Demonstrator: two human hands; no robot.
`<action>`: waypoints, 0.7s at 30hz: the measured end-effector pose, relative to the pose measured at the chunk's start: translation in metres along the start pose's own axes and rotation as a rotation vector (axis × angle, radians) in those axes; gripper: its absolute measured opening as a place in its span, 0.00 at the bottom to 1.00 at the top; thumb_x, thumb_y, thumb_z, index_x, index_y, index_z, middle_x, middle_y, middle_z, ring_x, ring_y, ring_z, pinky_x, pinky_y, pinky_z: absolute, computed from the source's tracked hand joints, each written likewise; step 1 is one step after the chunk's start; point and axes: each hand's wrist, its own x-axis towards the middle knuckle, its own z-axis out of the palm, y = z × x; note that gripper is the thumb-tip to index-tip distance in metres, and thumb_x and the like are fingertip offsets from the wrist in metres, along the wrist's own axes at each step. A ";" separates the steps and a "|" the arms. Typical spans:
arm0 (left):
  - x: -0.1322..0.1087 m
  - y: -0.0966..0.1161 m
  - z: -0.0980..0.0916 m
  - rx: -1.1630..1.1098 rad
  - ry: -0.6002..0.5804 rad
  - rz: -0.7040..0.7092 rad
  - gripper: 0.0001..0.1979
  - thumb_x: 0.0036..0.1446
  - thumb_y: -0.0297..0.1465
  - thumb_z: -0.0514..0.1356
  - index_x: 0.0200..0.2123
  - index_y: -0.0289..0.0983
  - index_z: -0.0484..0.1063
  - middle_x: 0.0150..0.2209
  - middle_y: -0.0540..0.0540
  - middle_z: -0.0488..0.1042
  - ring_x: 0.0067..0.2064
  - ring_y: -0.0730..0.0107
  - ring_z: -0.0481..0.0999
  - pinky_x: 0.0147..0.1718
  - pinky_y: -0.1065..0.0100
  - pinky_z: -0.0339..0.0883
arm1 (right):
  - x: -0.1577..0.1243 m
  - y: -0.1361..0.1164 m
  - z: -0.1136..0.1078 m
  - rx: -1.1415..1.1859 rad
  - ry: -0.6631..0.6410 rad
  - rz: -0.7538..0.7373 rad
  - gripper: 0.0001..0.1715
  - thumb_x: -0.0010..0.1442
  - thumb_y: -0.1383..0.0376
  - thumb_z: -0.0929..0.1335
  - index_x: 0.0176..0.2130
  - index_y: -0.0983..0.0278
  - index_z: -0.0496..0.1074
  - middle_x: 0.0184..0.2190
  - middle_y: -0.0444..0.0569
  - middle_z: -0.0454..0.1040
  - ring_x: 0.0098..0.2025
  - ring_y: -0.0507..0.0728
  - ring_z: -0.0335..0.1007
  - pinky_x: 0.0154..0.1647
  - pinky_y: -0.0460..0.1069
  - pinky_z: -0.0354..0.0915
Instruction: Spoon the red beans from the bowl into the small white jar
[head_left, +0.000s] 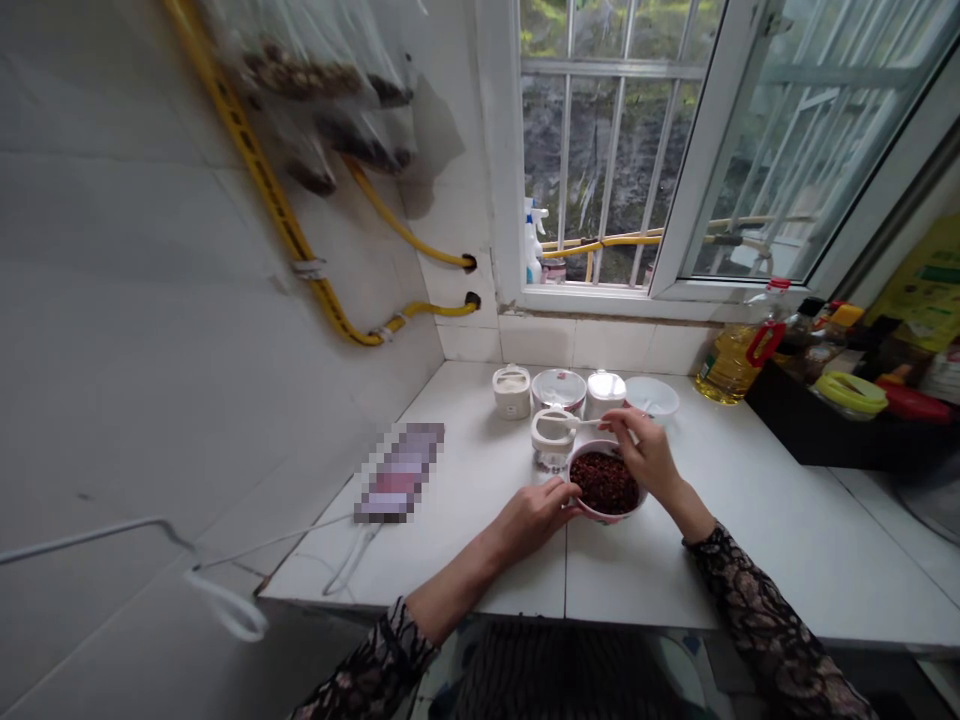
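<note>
A bowl point(611, 518) filled with dark red flakes point(604, 484), which look like crushed dried chilli, sits on the white tiled counter. My left hand point(534, 518) grips the bowl's left side, with thumb and fingers at its rim. Above the bowl's far side, my right hand point(651, 458) pinches the handle of a small white spoon point(586, 422). The spoon points left over a small clear jar with a white rim point(553, 452), just behind the bowl. What lies in the spoon's tip is too small to tell.
Behind stand a white-lidded jar point(512, 395), a clear-covered bowl point(559, 390), another white canister point(605, 390) and a pale lid point(652, 397). An oil bottle point(733, 355) and a dark condiment box point(799, 415) are right. A phone point(401, 475), blurred, lies left, its cable trailing over the edge.
</note>
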 end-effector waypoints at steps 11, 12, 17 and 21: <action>-0.001 0.000 -0.001 -0.024 -0.009 0.004 0.08 0.69 0.32 0.51 0.44 0.35 0.67 0.34 0.44 0.74 0.33 0.70 0.77 0.30 0.72 0.72 | -0.008 0.022 -0.009 -0.015 -0.081 0.168 0.09 0.55 0.67 0.62 0.28 0.61 0.71 0.21 0.45 0.73 0.27 0.57 0.69 0.34 0.51 0.64; -0.001 0.000 -0.001 -0.022 -0.010 0.005 0.08 0.69 0.32 0.51 0.44 0.34 0.67 0.34 0.44 0.74 0.32 0.70 0.77 0.30 0.72 0.72 | -0.008 0.022 -0.005 0.013 -0.086 0.210 0.09 0.54 0.66 0.61 0.27 0.60 0.71 0.20 0.45 0.73 0.26 0.56 0.69 0.32 0.50 0.63; -0.002 -0.001 -0.001 -0.030 -0.028 -0.011 0.08 0.69 0.32 0.51 0.45 0.35 0.67 0.35 0.44 0.74 0.33 0.70 0.77 0.32 0.71 0.72 | -0.005 0.026 -0.005 0.255 -0.001 0.459 0.08 0.49 0.65 0.62 0.25 0.61 0.70 0.16 0.43 0.72 0.21 0.55 0.68 0.27 0.49 0.63; -0.001 0.000 -0.001 -0.033 -0.015 -0.005 0.09 0.69 0.33 0.51 0.44 0.35 0.67 0.35 0.44 0.75 0.33 0.70 0.77 0.31 0.71 0.73 | -0.001 0.032 -0.010 0.370 0.026 0.544 0.08 0.45 0.65 0.62 0.23 0.62 0.70 0.14 0.43 0.71 0.19 0.54 0.65 0.25 0.48 0.63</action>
